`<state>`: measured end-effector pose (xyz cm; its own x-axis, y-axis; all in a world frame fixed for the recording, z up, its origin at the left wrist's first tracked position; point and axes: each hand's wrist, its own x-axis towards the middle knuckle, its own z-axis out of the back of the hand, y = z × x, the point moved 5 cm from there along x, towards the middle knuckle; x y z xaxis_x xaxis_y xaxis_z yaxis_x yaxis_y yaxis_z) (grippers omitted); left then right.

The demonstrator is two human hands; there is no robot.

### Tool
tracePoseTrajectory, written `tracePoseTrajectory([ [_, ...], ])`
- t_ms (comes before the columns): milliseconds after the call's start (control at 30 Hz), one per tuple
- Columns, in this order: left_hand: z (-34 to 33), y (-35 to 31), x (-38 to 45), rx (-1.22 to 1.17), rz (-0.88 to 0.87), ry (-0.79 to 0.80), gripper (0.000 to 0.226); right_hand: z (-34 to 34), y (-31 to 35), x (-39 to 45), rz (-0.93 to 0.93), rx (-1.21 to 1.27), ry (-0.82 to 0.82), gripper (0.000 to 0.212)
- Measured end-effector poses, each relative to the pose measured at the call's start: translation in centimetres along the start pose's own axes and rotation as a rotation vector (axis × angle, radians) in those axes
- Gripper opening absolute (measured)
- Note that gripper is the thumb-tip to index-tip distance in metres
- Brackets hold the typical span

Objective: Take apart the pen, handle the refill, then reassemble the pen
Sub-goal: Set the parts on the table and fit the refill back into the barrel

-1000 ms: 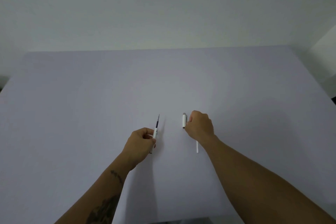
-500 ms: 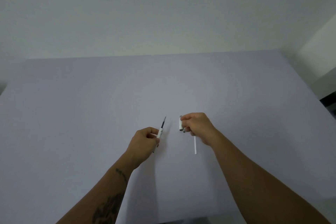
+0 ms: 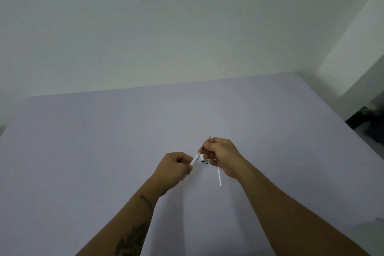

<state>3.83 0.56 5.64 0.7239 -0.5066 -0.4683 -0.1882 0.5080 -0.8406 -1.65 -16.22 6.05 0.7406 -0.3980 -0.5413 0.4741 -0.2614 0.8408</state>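
Both hands have closed in on each other since the earlier frame, when they were held apart over the desk (image 3: 104, 151); now they nearly meet above its middle. The left hand (image 3: 173, 169) is clenched around the white pen barrel (image 3: 195, 159), which pokes out of the fist slanting up and to the right. The right hand (image 3: 223, 157) pinches the thin dark refill (image 3: 208, 139) between its fingertips, the refill's tip showing just above the knuckles and its lower end running down toward the barrel's open mouth. Whether the refill is going in or coming out cannot be told from this view.

Just below the right hand's fingers two small white pieces (image 3: 204, 160) with dark ends lie side by side on the desk, and a slim white tube (image 3: 219, 176) lies near the right wrist, partly hidden under the palm.

To do this step well, the barrel wants holding steady while the refill is kept in line with it, since so thin a rod would likely bend or jam if pushed at an angle. A light pinch close to the barrel's mouth should give better control than a grip near the far tip. The loose pieces sit close beneath the right hand, so a careless wrist could knock them away.
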Motion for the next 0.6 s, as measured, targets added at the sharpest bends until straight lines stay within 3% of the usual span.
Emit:
tracePoseTrajectory([
  [233, 0.2, 0.3, 0.3, -0.086, 0.049, 0.001, 0.018, 2.4, 2.9, 1.3, 0.123, -0.045, -0.154, 0.014],
  [467, 0.0, 0.4, 1.3, -0.188, 0.076, -0.019, 0.014, 4.4, -0.3, 2.7, -0.040, -0.463, -0.119, 0.019],
  [600, -0.1, 0.9, 2.1, -0.200, 0.100, -0.030, 0.013, 5.6, -2.5, 3.7, -0.032, -0.634, -0.163, 0.016],
])
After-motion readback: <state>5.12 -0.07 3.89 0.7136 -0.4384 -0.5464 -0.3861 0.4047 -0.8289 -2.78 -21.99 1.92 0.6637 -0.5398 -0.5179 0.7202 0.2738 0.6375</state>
